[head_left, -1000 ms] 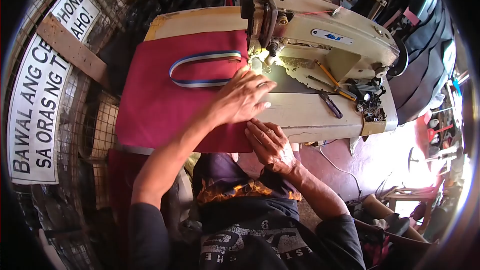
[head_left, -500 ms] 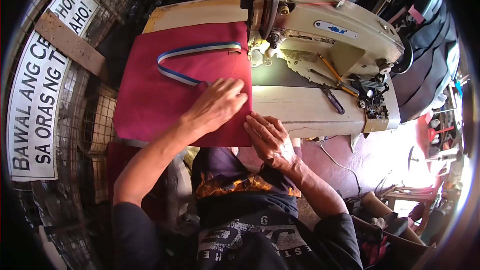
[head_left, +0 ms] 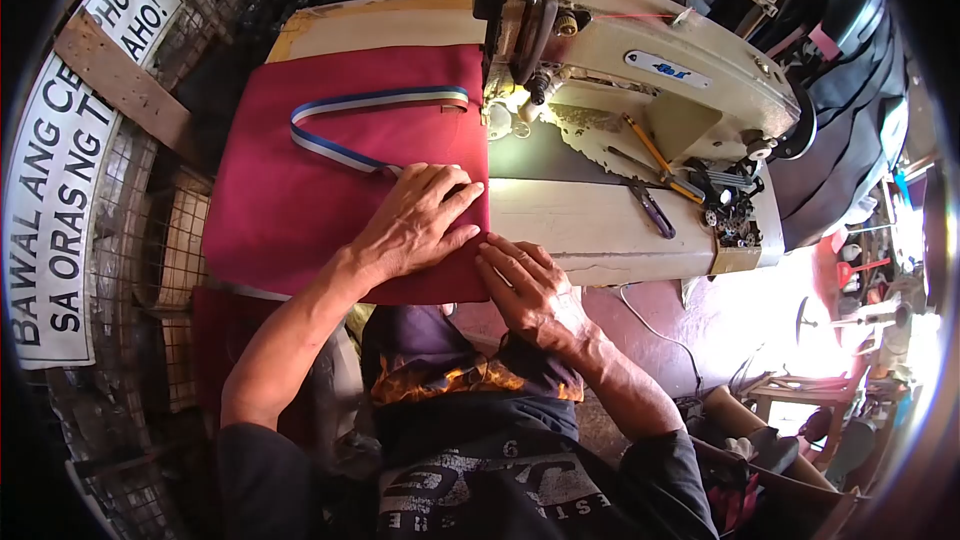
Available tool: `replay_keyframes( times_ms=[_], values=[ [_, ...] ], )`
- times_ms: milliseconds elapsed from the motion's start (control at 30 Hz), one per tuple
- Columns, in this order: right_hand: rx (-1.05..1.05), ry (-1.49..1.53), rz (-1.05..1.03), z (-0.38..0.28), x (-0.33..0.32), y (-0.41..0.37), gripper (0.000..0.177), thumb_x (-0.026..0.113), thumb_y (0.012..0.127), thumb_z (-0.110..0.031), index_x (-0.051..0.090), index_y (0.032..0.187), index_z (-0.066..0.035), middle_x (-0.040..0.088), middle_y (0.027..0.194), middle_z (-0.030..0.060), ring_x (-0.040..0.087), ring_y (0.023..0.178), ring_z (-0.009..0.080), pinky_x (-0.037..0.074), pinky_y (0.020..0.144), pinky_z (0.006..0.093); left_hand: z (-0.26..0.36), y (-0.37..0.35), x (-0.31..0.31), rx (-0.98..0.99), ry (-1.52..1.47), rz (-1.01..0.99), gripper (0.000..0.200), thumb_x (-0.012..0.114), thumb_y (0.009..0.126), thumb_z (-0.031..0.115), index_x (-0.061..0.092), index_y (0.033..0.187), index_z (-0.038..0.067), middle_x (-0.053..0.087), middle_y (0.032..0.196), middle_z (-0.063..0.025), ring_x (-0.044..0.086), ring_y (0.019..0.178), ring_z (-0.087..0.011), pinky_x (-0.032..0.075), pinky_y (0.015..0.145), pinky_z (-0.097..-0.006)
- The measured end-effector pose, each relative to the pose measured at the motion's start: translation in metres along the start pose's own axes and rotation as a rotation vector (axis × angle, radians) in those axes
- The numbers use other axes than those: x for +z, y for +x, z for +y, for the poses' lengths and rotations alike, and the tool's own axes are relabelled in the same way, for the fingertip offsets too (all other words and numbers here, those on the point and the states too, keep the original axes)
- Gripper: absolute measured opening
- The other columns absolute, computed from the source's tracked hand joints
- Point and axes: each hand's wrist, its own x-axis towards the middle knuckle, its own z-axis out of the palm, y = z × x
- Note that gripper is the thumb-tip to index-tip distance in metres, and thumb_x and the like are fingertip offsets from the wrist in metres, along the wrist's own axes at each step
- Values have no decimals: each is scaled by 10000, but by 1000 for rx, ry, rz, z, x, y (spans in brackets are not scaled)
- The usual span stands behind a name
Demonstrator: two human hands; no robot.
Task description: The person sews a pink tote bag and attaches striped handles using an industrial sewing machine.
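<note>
Your left hand (head_left: 415, 225) lies flat, fingers slightly apart, on the red fabric (head_left: 290, 200) at the sewing machine's (head_left: 650, 70) 9 o'clock; your right hand (head_left: 535, 290), fingers together, presses its 5 o'clock corner.

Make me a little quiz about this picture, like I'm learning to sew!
1. True or false: the left hand lies flat on the red cloth.
2. The striped strap lies on: A the cloth, B the floor, C a chair.
3. Which machine stands beside the cloth?
Key: 1 true; 2 A; 3 the sewing machine.
</note>
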Motion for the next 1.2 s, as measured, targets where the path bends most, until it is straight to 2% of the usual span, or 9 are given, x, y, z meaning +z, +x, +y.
replay_keyframes(
  times_ms=[67,200,467,767,967,1000,1200],
  values=[
    [2,8,-14,-1,0,1,445,647,765,-98,684,1169,84,665,1263,222,646,1238,351,536,1011,460,-1,-3,2,-16,3,-14,577,700,946,368,557,1383,19,531,1396,-180,466,1389,-354,378,1150,-500],
    [1,31,-63,4,-4,1,483,626,771,-141,668,1188,99,646,1279,227,614,1273,354,510,1045,459,2,-2,9,-4,51,-4,606,697,946,391,547,1385,2,447,1543,-190,397,1462,-367,304,1218,-537],
    [10,67,-37,12,-2,5,476,664,728,-101,674,1150,119,657,1244,246,632,1243,383,519,1026,471,-5,5,9,-18,38,-27,614,715,928,408,557,1371,14,458,1532,-185,406,1453,-371,298,1225,-541],
    [70,123,-68,42,2,34,509,615,758,-114,655,1206,124,641,1276,246,626,1252,366,507,1046,467,-44,34,9,5,26,-7,592,722,918,413,576,1342,27,489,1480,-208,408,1449,-383,295,1231,-534],
    [44,45,-85,65,10,53,494,604,793,-130,647,1221,115,638,1259,235,624,1244,352,494,1063,462,-68,53,10,15,-6,9,576,734,900,381,580,1330,29,494,1475,-206,421,1443,-380,297,1233,-545],
    [53,48,-99,68,9,56,484,601,805,-130,644,1223,110,636,1264,226,622,1245,349,494,1063,460,-73,56,12,27,13,23,614,716,906,436,603,1324,2,513,1451,-215,445,1424,-385,313,1217,-540],
    [61,67,-87,87,15,69,462,604,812,-128,645,1208,105,639,1263,217,625,1229,342,478,1074,458,-91,71,13,-2,17,-19,601,718,902,431,615,1319,11,505,1470,-216,432,1440,-375,310,1218,-540]
  ],
)
